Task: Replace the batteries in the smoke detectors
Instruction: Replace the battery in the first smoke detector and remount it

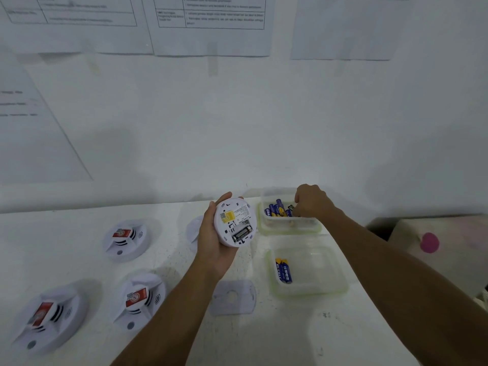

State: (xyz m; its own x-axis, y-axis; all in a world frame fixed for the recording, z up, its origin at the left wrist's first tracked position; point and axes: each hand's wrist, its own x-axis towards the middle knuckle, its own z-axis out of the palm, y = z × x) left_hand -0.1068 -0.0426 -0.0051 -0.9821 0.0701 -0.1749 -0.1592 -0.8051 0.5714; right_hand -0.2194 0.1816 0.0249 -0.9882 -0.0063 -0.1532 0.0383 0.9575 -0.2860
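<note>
Now — left hand (211, 244) grips detector (234, 220) | right hand (313, 202) pinches dark battery (290, 207) inside far tub (289, 222)

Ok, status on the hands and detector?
Left hand grips detector, back up, one black battery seated. Right hand in far tub at batteries, grip unclear. Nothing blocking.

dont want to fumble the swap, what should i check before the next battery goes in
1. Smoke detector held back-up in the left hand: ok
2. Battery bay uncovered, black battery showing in it: ok
3. Free slot beside that battery: cannot tell
4. Right hand in the far container of blue batteries: ok
5. Right hand's hold on the dark battery at its fingertips: cannot tell
</note>
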